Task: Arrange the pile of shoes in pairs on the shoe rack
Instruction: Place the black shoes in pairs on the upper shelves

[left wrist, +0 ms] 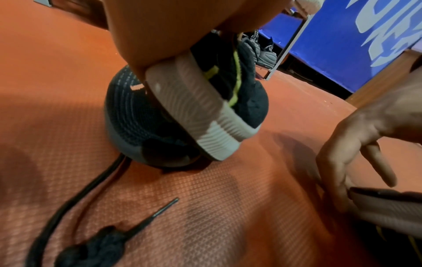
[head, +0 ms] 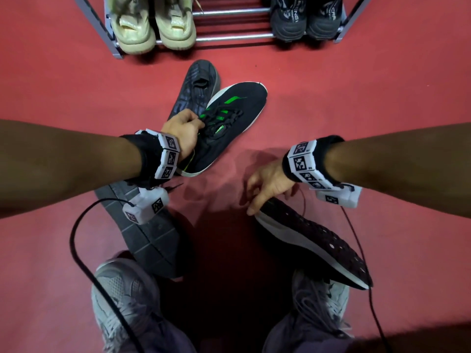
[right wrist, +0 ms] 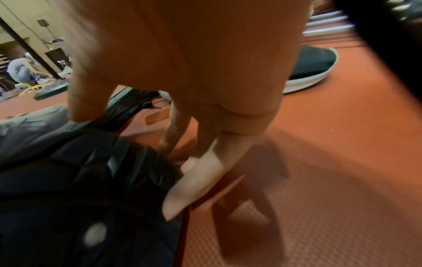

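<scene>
Clamping the left grip (head: 182, 132) round the laces of the green-striped shoe (head: 237, 110), tilted heel-up over the floor (head: 331, 98), and resting the right grip's (head: 270, 184) straight fingers on the upturned shoe's (head: 318, 240) toe, probably to pair both for the rack's (head: 229, 36) middle gap.

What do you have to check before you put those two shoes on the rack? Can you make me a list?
1. Left hand grips the green-striped shoe at its laces: ok.
2. Right hand has a firm hold on the dark white-soled shoe: cannot tell; its fingers are only at the toe end.
3. These two shoes match: cannot tell; no stripes show on the second.
4. Free gap on the shoe rack between the beige pair and the black pair: ok.
5. Green-striped shoe is clear of the grey shoe: not ok; it lies across it.
</scene>
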`<state>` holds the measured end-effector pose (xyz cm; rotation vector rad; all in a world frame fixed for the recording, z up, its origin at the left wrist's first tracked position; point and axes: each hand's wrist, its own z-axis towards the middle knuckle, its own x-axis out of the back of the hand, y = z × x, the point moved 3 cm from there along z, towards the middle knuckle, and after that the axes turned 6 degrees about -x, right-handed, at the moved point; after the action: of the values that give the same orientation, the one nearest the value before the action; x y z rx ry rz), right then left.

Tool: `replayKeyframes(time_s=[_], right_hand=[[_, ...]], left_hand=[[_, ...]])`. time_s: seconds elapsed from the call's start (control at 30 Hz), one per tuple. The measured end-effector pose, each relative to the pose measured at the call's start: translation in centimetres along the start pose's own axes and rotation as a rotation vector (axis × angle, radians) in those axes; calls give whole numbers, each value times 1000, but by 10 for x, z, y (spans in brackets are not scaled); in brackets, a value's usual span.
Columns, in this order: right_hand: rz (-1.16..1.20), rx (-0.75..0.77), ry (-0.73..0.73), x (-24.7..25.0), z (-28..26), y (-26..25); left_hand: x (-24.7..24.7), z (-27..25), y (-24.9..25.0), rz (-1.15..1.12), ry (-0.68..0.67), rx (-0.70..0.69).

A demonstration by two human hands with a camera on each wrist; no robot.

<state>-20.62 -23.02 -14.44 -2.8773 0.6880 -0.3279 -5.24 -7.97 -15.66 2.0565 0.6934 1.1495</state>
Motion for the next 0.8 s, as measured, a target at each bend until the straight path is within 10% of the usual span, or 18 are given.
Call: replayKeyframes(time_s=[0.5, 0.8], right_hand=[[382, 91, 45, 63, -23, 21], [915, 234, 455, 147, -45, 44]], left_hand=[[6, -8, -1, 128, 19, -150], [17, -11, -2, 85, 93, -155]])
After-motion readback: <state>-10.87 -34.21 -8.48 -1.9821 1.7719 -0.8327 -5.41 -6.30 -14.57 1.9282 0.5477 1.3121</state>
